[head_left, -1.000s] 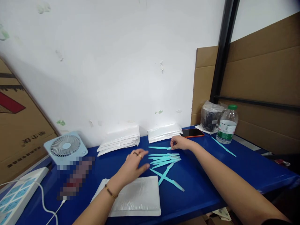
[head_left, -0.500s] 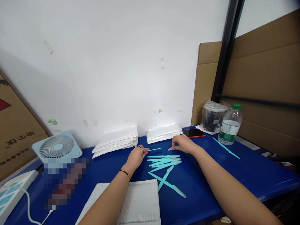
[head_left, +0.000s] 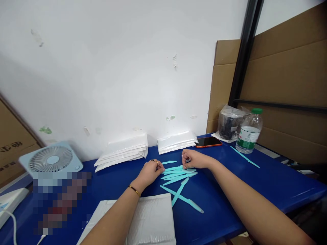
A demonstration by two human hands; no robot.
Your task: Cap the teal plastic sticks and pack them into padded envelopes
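Several turquoise eyebrow razors lie overlapping on the blue table in front of me. My left hand is closed, its fingertips pinching the handle end of the topmost razor of the group. At that razor's other end, my right hand is closed in a pinch, its fingers hiding the tip. One more razor lies just behind, partly covered by my left fingers. Closer to me, two razors cross each other. Whether a small clear cap is still in my right hand I cannot make out.
White padded mailers are stacked at the wall, with a smaller pile beside a phone. Another mailer lies under my left forearm. A water bottle, bagged cup and single razor are right; a fan is left.
My left hand has left the rear razor, which now lies on the table, and grips one nearer me. My right hand, which held a small clear cap, has moved left and down to that razor.
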